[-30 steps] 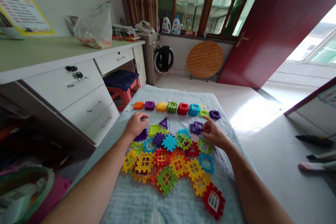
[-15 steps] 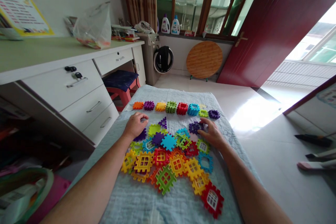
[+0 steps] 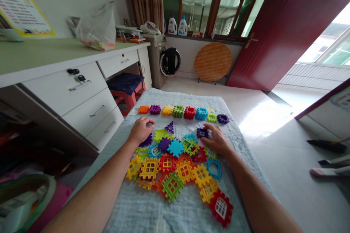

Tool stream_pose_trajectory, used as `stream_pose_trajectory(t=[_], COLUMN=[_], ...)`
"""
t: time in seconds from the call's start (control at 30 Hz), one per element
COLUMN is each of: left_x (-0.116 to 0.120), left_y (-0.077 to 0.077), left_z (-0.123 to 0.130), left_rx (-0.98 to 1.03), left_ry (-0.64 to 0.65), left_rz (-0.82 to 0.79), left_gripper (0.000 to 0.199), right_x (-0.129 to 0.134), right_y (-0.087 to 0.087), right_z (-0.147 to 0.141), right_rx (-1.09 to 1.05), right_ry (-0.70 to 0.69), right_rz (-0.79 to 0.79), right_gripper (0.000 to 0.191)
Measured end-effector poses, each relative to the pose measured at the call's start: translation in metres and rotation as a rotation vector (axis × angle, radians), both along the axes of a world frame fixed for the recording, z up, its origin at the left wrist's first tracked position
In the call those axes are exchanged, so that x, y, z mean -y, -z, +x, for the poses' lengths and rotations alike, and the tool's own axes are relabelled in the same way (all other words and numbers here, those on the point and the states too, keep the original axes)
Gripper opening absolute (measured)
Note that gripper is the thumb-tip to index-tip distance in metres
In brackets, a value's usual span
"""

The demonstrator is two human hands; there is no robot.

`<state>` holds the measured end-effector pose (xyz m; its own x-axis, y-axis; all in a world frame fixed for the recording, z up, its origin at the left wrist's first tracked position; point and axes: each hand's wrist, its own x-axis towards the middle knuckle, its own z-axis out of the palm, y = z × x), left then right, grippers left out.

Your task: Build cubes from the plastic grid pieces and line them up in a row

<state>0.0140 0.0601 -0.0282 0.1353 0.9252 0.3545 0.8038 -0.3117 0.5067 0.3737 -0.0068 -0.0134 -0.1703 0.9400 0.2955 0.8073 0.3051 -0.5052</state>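
Several coloured toothed plastic tiles lie in a heap on a cloth-covered table (image 3: pixel 136 207). My right hand (image 3: pixel 217 138) is at the heap's back right, its thumb and fingers on a dark purple tile (image 3: pixel 201 133). My left hand (image 3: pixel 142 130) rests at the back left with curled fingers, beside another purple tile (image 3: pixel 147 140); whether anything is between its fingers is hidden. A purple triangle (image 3: pixel 170 127) lies between the hands. Among the heap are a light blue tile (image 3: pixel 175 147), a green window tile (image 3: pixel 172 187) and a red window tile (image 3: pixel 221 208).
Behind the hands runs a row of stacks, from an orange one (image 3: pixel 143 109) past a red one (image 3: pixel 189 113) to a purple one (image 3: pixel 223 118). A white desk (image 3: pixel 82 94) and a stool (image 3: pixel 127 83) stand at the left, a red door (image 3: pixel 276 25) at the right.
My right hand has moved slightly left, further over the dark purple tile. My left hand has not visibly moved.
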Motion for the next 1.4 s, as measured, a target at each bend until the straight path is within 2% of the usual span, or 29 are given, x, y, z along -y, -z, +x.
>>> stream_pose_trajectory(t=[0.37,0.57,0.77,0.9,1.0,1.13,1.27,1.4], left_x=[0.001,0.001,0.001,0.001,0.001,0.001,0.002,0.003], left_y=[-0.001,0.000,0.000,0.000,0.000,0.000,-0.001,-0.002], left_z=[0.001,0.000,0.000,0.000,0.000,0.000,0.000,0.000], left_rx=[0.003,-0.001,0.006,0.007,0.005,0.002,-0.002,-0.010], left_ry=[-0.001,-0.002,0.004,0.010,0.013,0.009,0.014,0.021], left_rz=[0.003,0.009,0.005,0.012,0.016,0.014,0.010,0.013], left_gripper=[0.022,0.021,0.022,0.022,0.022,0.021,0.021,0.020], right_x=[-0.005,-0.015,-0.012,-0.016,-0.031,-0.061,-0.082,-0.091], right_y=[-0.004,-0.013,-0.021,-0.029,-0.037,-0.043,-0.041,-0.039], right_z=[0.000,-0.003,-0.008,0.023,0.066,0.110,0.121,0.121], right_rx=[0.134,0.231,0.275,0.247,0.183,0.184,0.210,0.243], right_ry=[0.021,-0.020,-0.024,-0.016,0.091,0.210,0.189,0.150], right_rz=[-0.100,-0.168,-0.159,-0.084,-0.027,-0.071,-0.138,-0.176], right_gripper=[0.061,0.049,0.044,0.043,0.046,0.045,0.047,0.049])
